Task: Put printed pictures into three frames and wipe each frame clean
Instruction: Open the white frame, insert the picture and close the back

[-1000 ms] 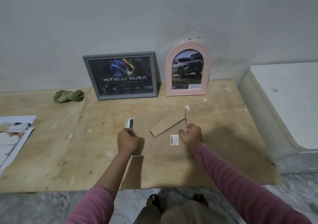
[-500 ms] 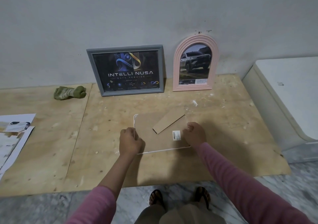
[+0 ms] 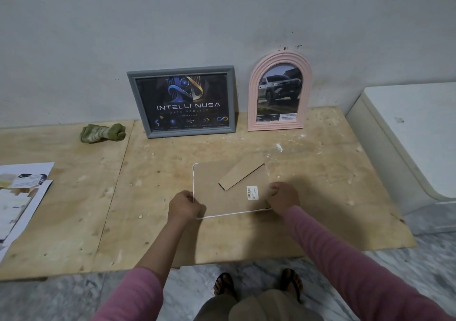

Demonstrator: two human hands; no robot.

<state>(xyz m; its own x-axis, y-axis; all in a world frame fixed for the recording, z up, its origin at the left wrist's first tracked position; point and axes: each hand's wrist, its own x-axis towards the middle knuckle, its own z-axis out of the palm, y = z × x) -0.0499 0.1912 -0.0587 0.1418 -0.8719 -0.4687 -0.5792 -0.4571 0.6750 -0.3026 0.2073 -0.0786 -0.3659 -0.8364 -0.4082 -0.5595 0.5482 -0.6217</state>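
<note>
Third frame face down, held at both side edges.

On the plywood tabletop (image 3: pixel 74 209), my white-edged rectangular frame with brown cardboard backing (image 3: pixel 222 197) lies back-up near the front edge. My left hand (image 3: pixel 185 206) has fingers curled round its left edge; my right hand (image 3: pixel 283 197) grips its right edge beside the barcode sticker (image 3: pixel 252 192).

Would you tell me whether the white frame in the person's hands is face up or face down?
Face down: the white frame shows its brown backing board, stand flap and barcode sticker upward.
</note>
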